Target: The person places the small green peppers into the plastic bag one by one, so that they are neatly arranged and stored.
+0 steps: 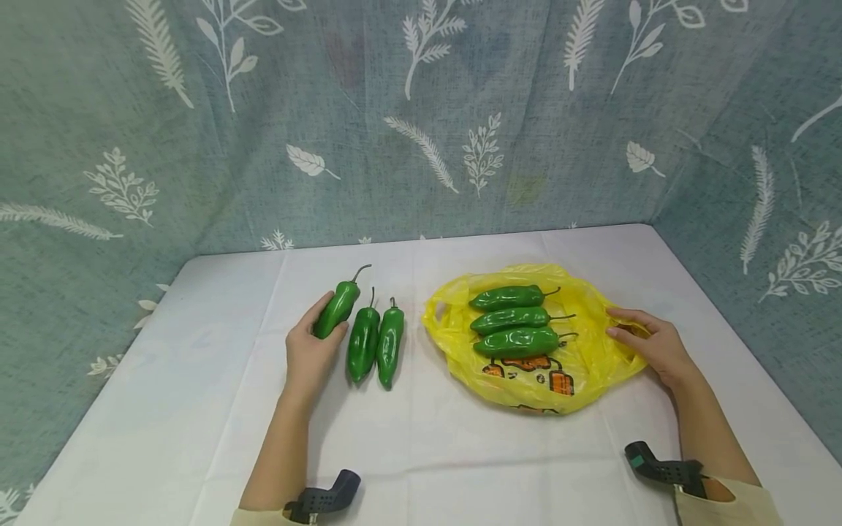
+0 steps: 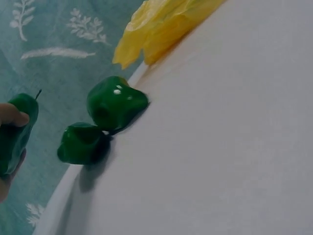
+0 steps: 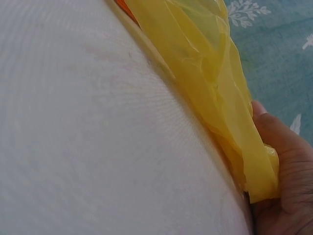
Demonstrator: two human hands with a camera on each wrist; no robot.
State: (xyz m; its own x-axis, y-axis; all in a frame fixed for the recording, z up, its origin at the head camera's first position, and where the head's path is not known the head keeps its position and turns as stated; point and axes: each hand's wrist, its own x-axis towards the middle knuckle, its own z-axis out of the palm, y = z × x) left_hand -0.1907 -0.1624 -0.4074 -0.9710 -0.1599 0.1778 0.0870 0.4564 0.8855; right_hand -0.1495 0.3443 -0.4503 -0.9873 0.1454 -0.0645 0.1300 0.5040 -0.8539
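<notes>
My left hand grips a green chili pepper, its stem pointing up and away. In the left wrist view this pepper lies between thumb and fingers at the left edge. Two more green peppers lie side by side just right of that hand. On the right, a yellow plastic bag is spread flat, with three green peppers lying on it in a row, stems to the right. My right hand holds the bag's right edge; in the right wrist view, yellow plastic partly hides its fingers.
A white cloth with light creases covers the table. Behind and beside it hangs a blue-green curtain with white leaf prints. Orange and black printing shows on the bag. A dark wrist camera is strapped to each forearm.
</notes>
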